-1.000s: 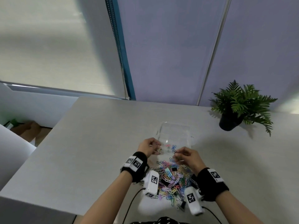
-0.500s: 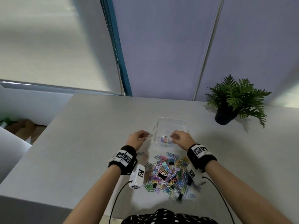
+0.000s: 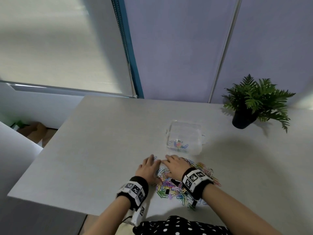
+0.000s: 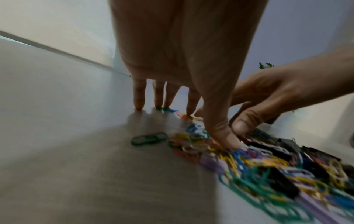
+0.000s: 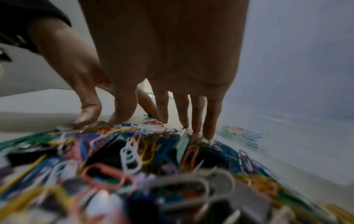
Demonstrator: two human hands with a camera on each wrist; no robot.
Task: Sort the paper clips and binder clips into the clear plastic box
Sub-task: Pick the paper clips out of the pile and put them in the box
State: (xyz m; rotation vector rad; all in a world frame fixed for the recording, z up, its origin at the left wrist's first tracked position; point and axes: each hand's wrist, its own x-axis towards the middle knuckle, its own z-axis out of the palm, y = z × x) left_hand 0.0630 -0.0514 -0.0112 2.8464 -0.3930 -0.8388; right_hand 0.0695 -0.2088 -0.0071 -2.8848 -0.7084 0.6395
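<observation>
A heap of coloured paper clips (image 3: 179, 187) mixed with black binder clips (image 3: 175, 182) lies on the table near me. Just beyond it stands the clear plastic box (image 3: 194, 133), with a few paper clips in its near left corner. My left hand (image 3: 149, 167) and right hand (image 3: 174, 165) lie side by side on the heap's far left edge. In the left wrist view the left fingers (image 4: 138, 97) are straight, tips on the table and clips, with the thumb (image 4: 226, 136) on the heap. The right fingers (image 5: 199, 115) are straight too, tips touching clips. Neither hand holds anything.
A potted fern (image 3: 254, 102) stands at the table's far right. A single green paper clip (image 4: 148, 138) lies just left of the heap. The table's (image 3: 101, 141) left edge drops to the floor, and a wall and a window blind stand behind it.
Both hands have drawn back from the box toward me and come down with straightened fingers on the heap's far left edge. The clips they carried now lie in the box.
</observation>
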